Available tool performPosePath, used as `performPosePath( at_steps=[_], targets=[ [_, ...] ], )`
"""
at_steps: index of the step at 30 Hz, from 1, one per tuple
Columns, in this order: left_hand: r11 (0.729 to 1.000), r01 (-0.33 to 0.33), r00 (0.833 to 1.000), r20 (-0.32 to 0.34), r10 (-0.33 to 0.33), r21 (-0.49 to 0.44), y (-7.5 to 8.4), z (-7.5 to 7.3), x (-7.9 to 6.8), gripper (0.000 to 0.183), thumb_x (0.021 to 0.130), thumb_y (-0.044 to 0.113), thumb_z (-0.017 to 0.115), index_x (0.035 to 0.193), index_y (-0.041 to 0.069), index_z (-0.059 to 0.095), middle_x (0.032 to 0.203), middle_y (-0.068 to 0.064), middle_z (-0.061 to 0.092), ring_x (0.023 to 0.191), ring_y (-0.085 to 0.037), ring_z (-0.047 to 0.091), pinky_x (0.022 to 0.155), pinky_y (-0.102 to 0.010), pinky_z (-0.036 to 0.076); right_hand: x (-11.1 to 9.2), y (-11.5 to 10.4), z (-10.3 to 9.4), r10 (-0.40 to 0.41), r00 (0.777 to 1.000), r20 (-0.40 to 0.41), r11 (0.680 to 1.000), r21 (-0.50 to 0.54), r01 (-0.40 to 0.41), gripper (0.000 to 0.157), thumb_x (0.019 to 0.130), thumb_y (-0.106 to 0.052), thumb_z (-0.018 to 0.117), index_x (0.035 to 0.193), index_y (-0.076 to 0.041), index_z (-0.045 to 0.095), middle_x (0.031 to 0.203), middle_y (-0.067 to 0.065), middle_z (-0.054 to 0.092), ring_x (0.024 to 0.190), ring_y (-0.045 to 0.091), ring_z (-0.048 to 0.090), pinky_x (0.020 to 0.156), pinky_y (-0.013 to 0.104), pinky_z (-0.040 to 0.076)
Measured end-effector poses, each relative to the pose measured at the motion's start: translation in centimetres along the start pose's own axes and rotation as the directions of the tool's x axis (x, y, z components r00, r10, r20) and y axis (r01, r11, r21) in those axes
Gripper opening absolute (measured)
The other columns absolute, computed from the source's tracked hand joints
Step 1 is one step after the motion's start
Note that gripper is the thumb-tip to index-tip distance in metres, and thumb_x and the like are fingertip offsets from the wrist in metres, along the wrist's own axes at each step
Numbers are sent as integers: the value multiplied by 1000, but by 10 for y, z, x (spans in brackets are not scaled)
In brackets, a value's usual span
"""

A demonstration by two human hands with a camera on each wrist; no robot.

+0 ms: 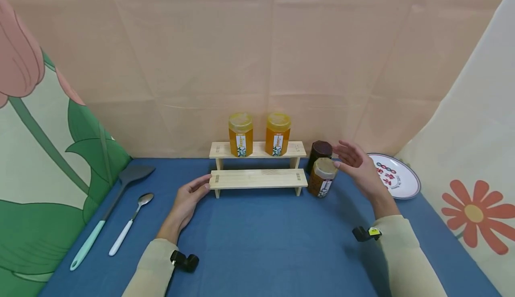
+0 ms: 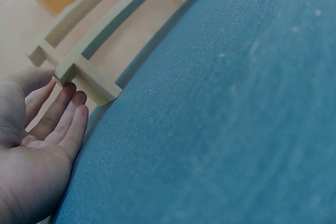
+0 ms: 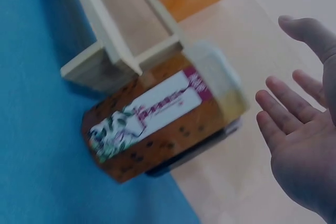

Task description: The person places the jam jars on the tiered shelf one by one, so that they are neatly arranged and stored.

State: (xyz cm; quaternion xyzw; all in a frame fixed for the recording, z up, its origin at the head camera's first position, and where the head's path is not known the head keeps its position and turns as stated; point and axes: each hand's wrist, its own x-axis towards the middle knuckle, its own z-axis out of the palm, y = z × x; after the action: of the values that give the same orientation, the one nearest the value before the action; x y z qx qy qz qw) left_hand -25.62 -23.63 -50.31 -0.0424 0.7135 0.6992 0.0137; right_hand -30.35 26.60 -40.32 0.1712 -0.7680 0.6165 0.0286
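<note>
A two-step wooden display rack [image 1: 259, 179] stands on the blue cloth. My left hand [image 1: 188, 203] is at the left end of its lower step, and in the left wrist view the thumb [image 2: 39, 78] and fingertips [image 2: 67, 88] pinch the board's end. Two jars of amber honey, a left one [image 1: 241, 136] and a right one [image 1: 277, 135], sit on the upper step. Beside the rack's right end is a brown jar [image 1: 322, 178] with a pale lid, partly hiding a dark-lidded jar [image 1: 320, 149]. My right hand [image 1: 360, 167] hovers by these jars, fingers spread and holding nothing.
A white plate [image 1: 409, 189] with red print lies at the right, behind my right hand. On the left lie a grey spatula [image 1: 96, 234] with a mint handle and a white-handled spoon [image 1: 122, 236]. A beige backdrop [image 1: 193, 64] rises behind the rack.
</note>
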Motion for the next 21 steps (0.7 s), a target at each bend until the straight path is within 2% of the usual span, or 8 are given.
performPosePath(
  at_steps=[8, 13, 16, 18, 21],
  targets=[
    [1000, -5, 1000, -5, 5, 1, -1, -1, 0, 49, 105, 24, 64, 151, 12, 53, 154, -10, 50, 125, -5, 58, 103, -13, 52, -7, 21, -3, 73, 997, 1, 997, -11, -73, 65, 101, -20, 69, 158, -23, 38, 159, 17, 44, 142, 18, 48, 101, 7, 48],
    [1000, -12, 1000, -3, 12, 7, -1, -1, 0, 51, 104, 26, 64, 152, 12, 52, 155, -11, 49, 125, -6, 58, 103, -13, 52, -5, 34, -2, 96, 995, 28, 995, -38, -95, 70, 101, -22, 70, 161, -16, 35, 160, 18, 42, 135, 7, 49, 100, 6, 47],
    [1000, -13, 1000, -3, 13, 8, -1, -1, 0, 50, 104, 27, 64, 151, 13, 53, 154, -10, 50, 126, -6, 58, 103, -13, 52, -3, 39, 1, 126, 991, 36, 991, -56, -124, 73, 100, -25, 71, 161, -15, 34, 162, 16, 41, 134, 5, 48, 101, 6, 46],
    [1000, -12, 1000, -1, 12, 6, -1, -1, 0, 51, 104, 27, 64, 152, 13, 53, 155, -11, 50, 126, -6, 58, 102, -13, 52, -3, 42, 3, 157, 986, 48, 985, -78, -153, 74, 98, -28, 73, 161, -17, 35, 163, 14, 40, 137, 9, 46, 106, 12, 45],
    [1000, -9, 1000, 0, 9, 3, 0, -1, 0, 52, 104, 27, 65, 152, 13, 52, 155, -11, 49, 125, -5, 58, 102, -12, 52, -2, 46, 5, 191, 979, 76, 978, -102, -183, 76, 98, -30, 74, 162, -20, 34, 162, 12, 40, 143, 22, 43, 117, 32, 43]
  ],
)
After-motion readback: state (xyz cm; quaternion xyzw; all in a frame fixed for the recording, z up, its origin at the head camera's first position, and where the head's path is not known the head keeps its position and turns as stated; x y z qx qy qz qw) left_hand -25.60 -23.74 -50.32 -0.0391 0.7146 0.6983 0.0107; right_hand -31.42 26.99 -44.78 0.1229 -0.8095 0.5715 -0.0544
